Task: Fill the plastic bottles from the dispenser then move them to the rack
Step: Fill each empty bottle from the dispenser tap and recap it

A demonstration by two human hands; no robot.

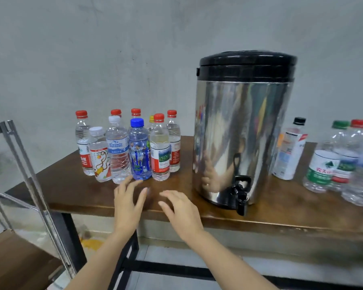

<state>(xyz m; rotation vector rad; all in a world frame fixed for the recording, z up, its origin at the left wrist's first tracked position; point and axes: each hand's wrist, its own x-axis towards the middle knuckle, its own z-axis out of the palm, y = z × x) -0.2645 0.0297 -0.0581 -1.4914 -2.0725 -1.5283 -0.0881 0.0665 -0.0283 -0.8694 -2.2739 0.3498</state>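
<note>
The left hand [128, 206] is open, fingers spread and nearly straight, holding nothing; it hovers over the front edge of the wooden table [71, 185]. Its fingertips [128, 181] come just short of the base of the white-capped bottle [116, 149] and the blue-capped bottle [139, 151]; contact cannot be confirmed. The right hand [181, 210] is likewise spread and empty, just beside the left and slightly nearer the table edge. The bottle group lies directly ahead of the left hand and slightly to its left. All of its bottles stand upright, long axis vertical, capped and packed closely together. A red-capped bottle [160, 149] stands ahead of the gap between the two hands. These bottles appear to hold liquid, so they are probably the ones due for transfer. The left hand is the nearer one to the front row, and a side-on wrap around a bottle body suits the vertical axis. The rack [26, 164] stands further left, beyond the table corner, on the same side as the left hand. The steel dispenser [243, 126] sits to the right of the right hand, and its black tap [241, 197] projects over the table front. A second group of bottles [323, 164], apparently empty, stands to the right of the dispenser, well apart from both hands.
</note>
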